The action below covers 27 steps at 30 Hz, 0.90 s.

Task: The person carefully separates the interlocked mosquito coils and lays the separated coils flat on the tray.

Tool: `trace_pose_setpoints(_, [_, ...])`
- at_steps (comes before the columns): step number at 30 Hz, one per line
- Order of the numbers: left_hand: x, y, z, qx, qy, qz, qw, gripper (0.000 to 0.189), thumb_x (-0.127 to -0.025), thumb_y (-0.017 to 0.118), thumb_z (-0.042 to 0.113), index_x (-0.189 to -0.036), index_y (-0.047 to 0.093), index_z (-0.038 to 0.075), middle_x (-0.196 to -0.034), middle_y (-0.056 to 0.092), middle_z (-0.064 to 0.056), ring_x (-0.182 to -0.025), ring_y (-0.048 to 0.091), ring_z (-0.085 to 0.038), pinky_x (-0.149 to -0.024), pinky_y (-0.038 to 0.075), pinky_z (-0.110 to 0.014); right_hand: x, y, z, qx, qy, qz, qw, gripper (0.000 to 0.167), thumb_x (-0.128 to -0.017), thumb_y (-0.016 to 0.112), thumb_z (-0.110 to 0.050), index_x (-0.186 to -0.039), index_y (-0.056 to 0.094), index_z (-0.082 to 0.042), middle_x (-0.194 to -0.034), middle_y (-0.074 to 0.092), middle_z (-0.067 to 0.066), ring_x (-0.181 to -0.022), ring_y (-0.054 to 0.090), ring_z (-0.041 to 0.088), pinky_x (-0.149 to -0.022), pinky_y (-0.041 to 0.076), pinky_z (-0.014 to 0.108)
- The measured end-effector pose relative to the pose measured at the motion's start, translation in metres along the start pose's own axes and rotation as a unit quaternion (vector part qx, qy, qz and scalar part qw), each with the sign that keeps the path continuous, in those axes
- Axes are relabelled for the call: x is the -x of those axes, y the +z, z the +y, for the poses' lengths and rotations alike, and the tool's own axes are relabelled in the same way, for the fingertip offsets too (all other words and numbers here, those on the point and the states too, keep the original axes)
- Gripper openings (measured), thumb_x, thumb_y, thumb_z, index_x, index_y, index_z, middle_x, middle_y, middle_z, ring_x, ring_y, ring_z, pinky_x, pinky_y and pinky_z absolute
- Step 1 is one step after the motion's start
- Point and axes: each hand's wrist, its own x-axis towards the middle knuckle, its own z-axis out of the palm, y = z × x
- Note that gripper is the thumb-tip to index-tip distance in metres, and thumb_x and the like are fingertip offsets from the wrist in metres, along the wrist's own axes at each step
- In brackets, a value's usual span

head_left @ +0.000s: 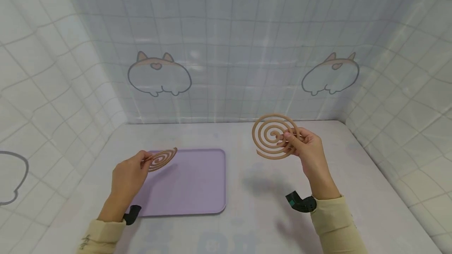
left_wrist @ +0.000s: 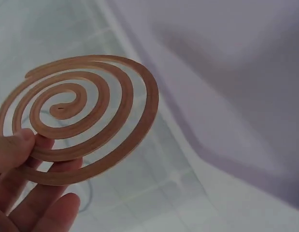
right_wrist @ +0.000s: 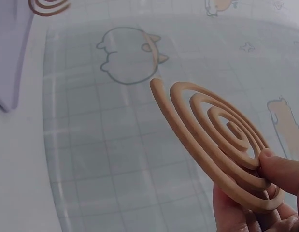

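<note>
A tan mosquito coil (head_left: 162,159) is pinched at its edge by my left hand (head_left: 129,175), held tilted above the left part of a lilac tray (head_left: 197,183). In the left wrist view this coil (left_wrist: 121,113) shows its whole spiral, with the thumb on top and fingers beneath. My right hand (head_left: 310,150) holds a second mosquito coil (head_left: 260,140) up to the right of the tray, its flat face turned toward the head camera. The right wrist view has that coil (right_wrist: 188,140) slanted, gripped between thumb and fingers near its lower right edge.
The tray lies on a white table surface (head_left: 243,222). Pale grid-patterned sheeting (head_left: 226,50) with cartoon animal prints rises at the back and both sides. Dark wrist-worn devices (head_left: 301,203) sit at both sleeve cuffs. Shadows of the hands fall on the table and tray.
</note>
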Motion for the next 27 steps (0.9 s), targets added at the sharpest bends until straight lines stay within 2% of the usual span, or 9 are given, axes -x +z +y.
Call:
trace_pose_setpoints(3, [0.006,0.001,-0.006,-0.038,0.035,-0.007,0.9986,0.017,-0.071,0.075,0.003,-0.083,0.063,0.006,-0.068,0.067,-0.013,-0.040,0.051,-0.026,-0.034,0.035,-0.036,0.000,-0.001,0.001,-0.001,0.003,0.002,1.0000,0.013,-0.089,0.061,-0.013,-0.091,0.059,-0.001,-0.076,0.070,0.002,-0.063,0.064,0.012,-0.057,0.053,0.024])
trace_pose_setpoints(7, [0.012,0.003,-0.013,-0.065,0.077,-0.017,0.9947,0.021,-0.068,0.077,0.005,-0.080,0.060,0.007,-0.067,0.065,-0.011,-0.041,0.053,-0.028,-0.034,0.037,-0.038,0.001,-0.001,0.002,-0.001,0.005,0.002,1.0000,0.012,-0.089,0.061,-0.014,-0.092,0.059,-0.002,-0.077,0.070,0.002,-0.063,0.064,0.013,-0.057,0.053,0.024])
trace_pose_setpoints(13, [0.018,0.007,-0.019,-0.093,0.112,-0.043,0.9885,0.027,-0.068,0.077,0.006,-0.074,0.051,0.008,-0.056,0.056,-0.006,-0.038,0.047,-0.025,-0.031,0.030,-0.034,0.001,-0.002,0.003,-0.004,0.008,0.007,0.9999,0.012,-0.090,0.061,-0.014,-0.093,0.059,-0.003,-0.077,0.070,0.001,-0.061,0.064,0.013,-0.056,0.053,0.024])
trace_pose_setpoints(16, [0.022,0.007,-0.019,-0.095,0.114,-0.064,0.9869,0.028,-0.067,0.077,0.004,-0.075,0.051,0.008,-0.058,0.057,-0.007,-0.041,0.049,-0.027,-0.032,0.033,-0.036,0.002,-0.002,0.004,-0.006,0.010,0.010,0.9999,0.011,-0.089,0.061,-0.013,-0.093,0.059,-0.003,-0.077,0.070,0.001,-0.061,0.063,0.013,-0.056,0.053,0.024])
trace_pose_setpoints(19, [0.027,0.006,-0.017,-0.090,0.105,-0.089,0.9863,0.025,-0.067,0.077,0.005,-0.081,0.057,0.006,-0.065,0.062,-0.011,-0.049,0.056,-0.032,-0.036,0.039,-0.042,0.003,-0.001,0.003,-0.006,0.011,0.010,0.9999,0.011,-0.090,0.060,-0.013,-0.093,0.059,-0.003,-0.077,0.069,0.001,-0.061,0.063,0.012,-0.057,0.053,0.024])
trace_pose_setpoints(22, [0.033,0.006,-0.016,-0.077,0.088,-0.112,0.9868,0.022,-0.071,0.074,0.009,-0.091,0.064,0.005,-0.084,0.067,-0.013,-0.068,0.063,-0.036,-0.046,0.046,-0.048,0.003,-0.001,0.003,-0.009,0.011,0.010,0.9999,0.010,-0.090,0.060,-0.012,-0.093,0.059,-0.003,-0.076,0.069,0.001,-0.061,0.064,0.013,-0.056,0.053,0.024])
trace_pose_setpoints(25, [0.039,0.008,-0.016,-0.063,0.072,-0.133,0.9864,0.023,-0.074,0.070,0.011,-0.096,0.067,0.006,-0.098,0.067,-0.012,-0.082,0.063,-0.036,-0.053,0.048,-0.051,0.003,-0.001,0.003,-0.012,0.009,0.009,0.9999,0.009,-0.090,0.060,-0.012,-0.092,0.059,-0.003,-0.076,0.069,0.001,-0.060,0.063,0.013,-0.056,0.053,0.024])
trace_pose_setpoints(27, [0.042,0.010,-0.017,-0.062,0.065,-0.153,0.9842,0.019,-0.073,0.072,0.011,-0.091,0.066,0.008,-0.095,0.067,-0.010,-0.081,0.063,-0.034,-0.053,0.048,-0.051,0.003,-0.002,0.004,-0.015,0.007,0.009,0.9998,0.008,-0.090,0.060,-0.011,-0.091,0.060,-0.003,-0.076,0.069,0.001,-0.060,0.063,0.013,-0.056,0.053,0.024])
